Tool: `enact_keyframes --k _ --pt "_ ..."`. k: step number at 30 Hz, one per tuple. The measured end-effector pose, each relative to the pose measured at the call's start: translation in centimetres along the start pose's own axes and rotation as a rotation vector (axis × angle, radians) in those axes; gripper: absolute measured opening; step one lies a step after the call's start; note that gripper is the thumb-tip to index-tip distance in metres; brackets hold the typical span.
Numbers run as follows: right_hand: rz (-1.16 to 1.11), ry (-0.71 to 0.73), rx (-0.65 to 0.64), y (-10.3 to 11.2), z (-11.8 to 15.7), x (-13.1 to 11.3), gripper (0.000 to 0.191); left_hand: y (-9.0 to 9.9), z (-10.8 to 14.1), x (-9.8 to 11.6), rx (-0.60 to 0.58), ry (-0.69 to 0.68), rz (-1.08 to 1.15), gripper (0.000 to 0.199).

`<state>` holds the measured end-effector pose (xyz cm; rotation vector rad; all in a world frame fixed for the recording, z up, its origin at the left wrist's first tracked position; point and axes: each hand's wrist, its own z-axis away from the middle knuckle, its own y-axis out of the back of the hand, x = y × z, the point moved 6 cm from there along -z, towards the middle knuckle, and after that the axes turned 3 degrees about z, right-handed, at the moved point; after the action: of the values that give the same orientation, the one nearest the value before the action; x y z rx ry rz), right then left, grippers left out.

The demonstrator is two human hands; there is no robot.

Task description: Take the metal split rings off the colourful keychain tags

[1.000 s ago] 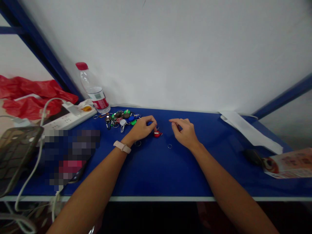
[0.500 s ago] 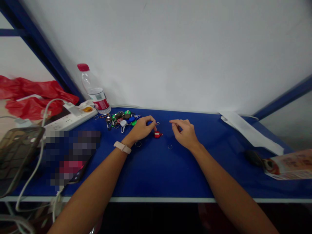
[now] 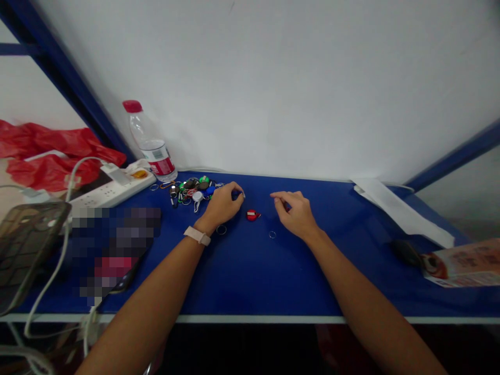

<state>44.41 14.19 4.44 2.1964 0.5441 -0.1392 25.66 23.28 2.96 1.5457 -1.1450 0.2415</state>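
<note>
Near the middle of the blue table (image 3: 250,276), my left hand (image 3: 223,207) has its fingertips curled together at a tiny metallic bit that I cannot make out. A red round keychain piece (image 3: 252,214) with a white label lies to the right of this hand. My right hand (image 3: 297,214) rests farther right, its index finger stretched out and slightly apart from the thumb, with nothing seen between them. One metal ring (image 3: 272,235) lies between the hands, nearer the front. Another ring (image 3: 221,229) is beside my left wrist. Behind my left hand sits a pile of colourful keychains (image 3: 191,191).
A bottle with a red cap (image 3: 156,153) stands at the back left, by a white power strip (image 3: 107,194). Phones and cables lie at the left. White paper (image 3: 402,213), a dark object (image 3: 406,253) and a printed packet (image 3: 464,264) are at the right.
My left hand has moved a little left, away from the red piece, and its index finger has drawn back from it. My right hand has hardly moved.
</note>
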Motion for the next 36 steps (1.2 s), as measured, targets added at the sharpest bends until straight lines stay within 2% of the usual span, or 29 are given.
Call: enact_keyframes --k 5,10,24,36 --pt "-0.016 0.030 0.021 -0.1 0.0 0.0 0.026 0.1 0.2 -0.4 0.052 -0.037 -0.134 0.018" --pt "-0.019 0.042 0.026 0.1 0.0 -0.2 0.025 0.2 0.3 -0.3 0.065 -0.052 -0.165 0.025" --pt "-0.009 0.043 0.018 -0.1 0.1 -0.4 0.024 -0.2 1.3 1.9 0.053 -0.240 -0.434 0.020" --pt "-0.030 0.065 0.005 -0.4 0.1 -1.2 0.023 -2.9 2.7 5.6 -0.056 -0.458 -0.602 0.021"
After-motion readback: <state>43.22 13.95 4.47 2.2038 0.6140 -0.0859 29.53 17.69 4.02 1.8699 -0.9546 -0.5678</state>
